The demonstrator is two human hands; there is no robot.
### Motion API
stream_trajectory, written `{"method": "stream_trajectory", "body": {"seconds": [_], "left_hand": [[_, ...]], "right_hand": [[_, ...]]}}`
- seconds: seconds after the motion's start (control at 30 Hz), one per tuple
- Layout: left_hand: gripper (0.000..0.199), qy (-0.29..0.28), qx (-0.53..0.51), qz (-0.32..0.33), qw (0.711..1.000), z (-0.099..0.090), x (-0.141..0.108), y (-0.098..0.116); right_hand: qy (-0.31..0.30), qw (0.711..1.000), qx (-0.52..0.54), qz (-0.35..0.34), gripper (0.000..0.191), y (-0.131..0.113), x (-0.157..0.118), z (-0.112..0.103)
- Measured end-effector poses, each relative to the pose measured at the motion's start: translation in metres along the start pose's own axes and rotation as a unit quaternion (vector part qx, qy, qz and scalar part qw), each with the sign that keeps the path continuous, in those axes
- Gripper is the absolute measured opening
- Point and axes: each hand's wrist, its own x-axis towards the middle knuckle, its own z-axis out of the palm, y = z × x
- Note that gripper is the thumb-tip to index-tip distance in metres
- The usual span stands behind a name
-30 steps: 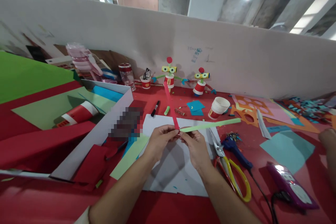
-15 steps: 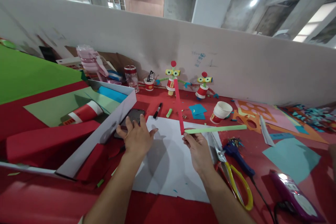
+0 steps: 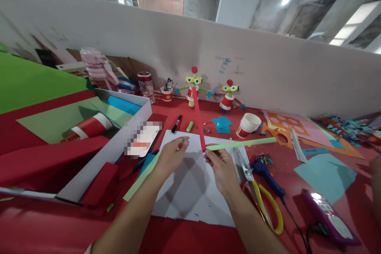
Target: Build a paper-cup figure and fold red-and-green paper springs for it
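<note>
My right hand (image 3: 222, 166) pinches the corner where a red paper strip (image 3: 199, 121) and a light green paper strip (image 3: 244, 143) meet, overlapping at roughly a right angle. The red one points away from me and the green one to the right. Left of that corner, over the white paper sheet (image 3: 190, 198), is my left hand (image 3: 172, 154), fingers curled in with nothing visible in them. A phone (image 3: 144, 141) with its screen lit and blurred out lies to the left of this hand. Scissors with yellow handles (image 3: 269, 206) rest beside my right forearm.
Two paper-cup robot figures (image 3: 193, 92) stand by the wall. A marker (image 3: 176, 124), a folded green paper spring (image 3: 189, 126) and stacked paper cups (image 3: 249, 124) are nearer. A box (image 3: 119, 149) stands left; a blue glue gun (image 3: 269, 176) and purple device (image 3: 331, 218) lie right.
My left hand has moved from the phone toward the strips, its spread fingers now curled. The phone's dark screen has lit up. My right hand still holds both strips.
</note>
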Motion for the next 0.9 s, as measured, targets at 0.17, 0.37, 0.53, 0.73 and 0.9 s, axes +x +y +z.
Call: {"method": "stream_trajectory", "body": {"seconds": [0.17,0.37,0.53,0.73,0.9], "left_hand": [[0.03,-0.125,-0.309,-0.052,0.941,0.016,-0.009,0.012],[0.017,-0.067,-0.364,-0.082,0.925,0.023,-0.011,0.014],[0.013,-0.055,-0.406,-0.066,0.91,0.027,-0.01,0.012],[0.016,-0.075,-0.452,-0.091,0.884,0.023,-0.009,0.011],[0.019,-0.073,-0.453,-0.127,0.879,0.02,-0.007,0.01]], "right_hand": [[-0.009,1.0,-0.022,0.002,0.018,-0.002,-0.002,0.002],[-0.008,0.999,-0.032,0.0,0.017,-0.002,-0.005,0.007],[-0.018,0.999,-0.031,-0.002,0.013,-0.004,-0.008,0.012],[-0.031,0.999,-0.02,-0.011,0.016,-0.002,-0.008,0.011],[-0.042,0.997,-0.063,-0.027,0.015,-0.001,-0.005,0.006]]}}
